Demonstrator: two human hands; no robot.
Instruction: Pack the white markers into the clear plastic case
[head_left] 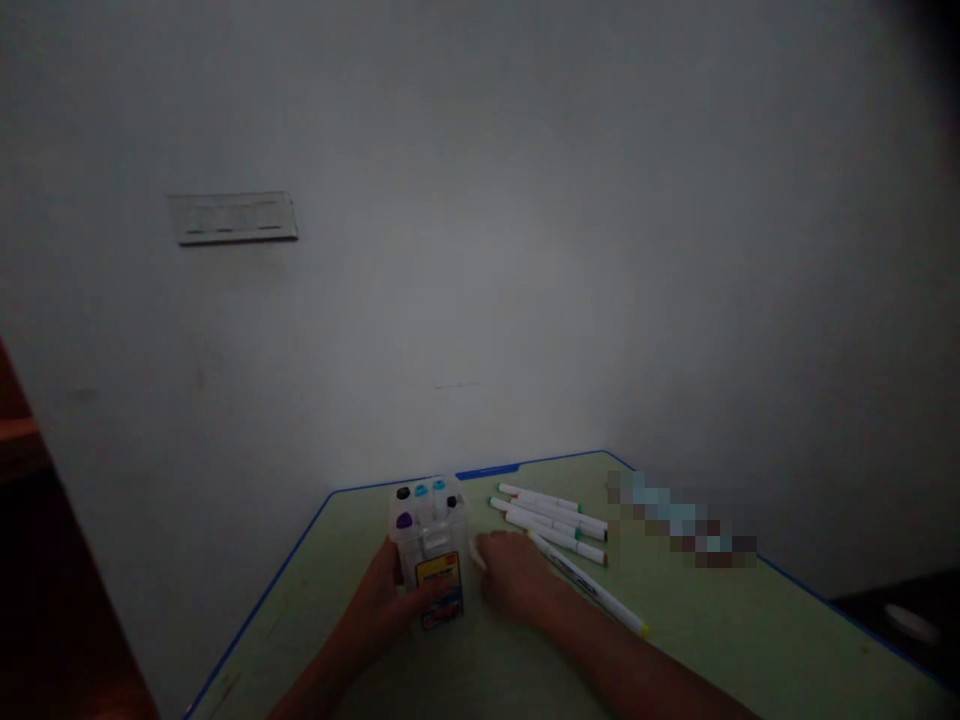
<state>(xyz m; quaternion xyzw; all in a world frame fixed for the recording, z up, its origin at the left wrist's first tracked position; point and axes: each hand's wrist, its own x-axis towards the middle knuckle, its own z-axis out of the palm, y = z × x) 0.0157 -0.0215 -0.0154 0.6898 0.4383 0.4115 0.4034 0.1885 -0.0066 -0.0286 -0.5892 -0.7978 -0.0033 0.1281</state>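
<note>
The picture was dim. A clear plastic marker box (429, 535) stood upright on the green table (750, 640), near the far corner where the table met the wall. Several markers stood inside it, their caps showing at the top (black, blue and purple could be made out). A yellow and red label sat on its front face.

The left hand (390, 605) was wrapped around the lower left side of the box, with the thumb lying across the front near the label. The right hand (514, 578) rested on the table just beside the box on its right, fingers curled toward it. Something pale showed at its fingertips, but whether they pinched it could not be told in that light.

Just beyond the right hand lay a loose bunch of white markers (555, 520), side by side and roughly parallel. A longer pen with a yellow end (600, 598) lay slanted beside the right wrist. A pale plate (232, 217) was fixed on the wall above.
</note>
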